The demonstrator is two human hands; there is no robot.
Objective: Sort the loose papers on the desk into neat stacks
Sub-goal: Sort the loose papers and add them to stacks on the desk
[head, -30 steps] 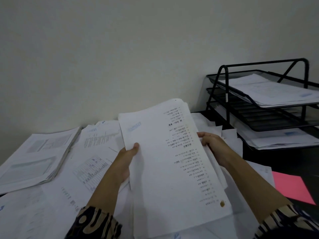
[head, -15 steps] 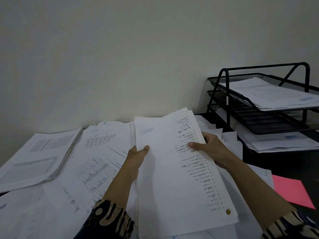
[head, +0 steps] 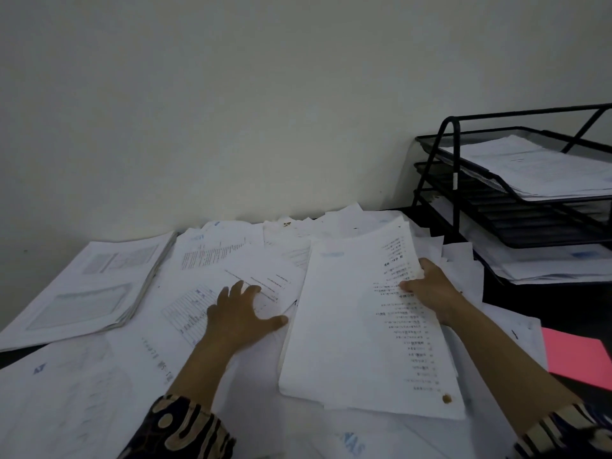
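Right hand [head: 430, 286] has a sheaf of papers [head: 357, 326] by its right edge, thumb on top, fingers curled under, so that grip is closed on it. The sheaf lies tilted over the loose papers [head: 231, 256] spread all over the counter [head: 563, 309], w/ a small brown spot near its bottom corner. Left hand [head: 238, 318] is flat on the loose sheets just left of the sheaf, fingers spread, holding nothing. Thicker stack [head: 89, 283] sits at far left. Black wire tray rack [head: 516, 193] at right w/ papers in it, pink sheet [head: 576, 362] in front of it.
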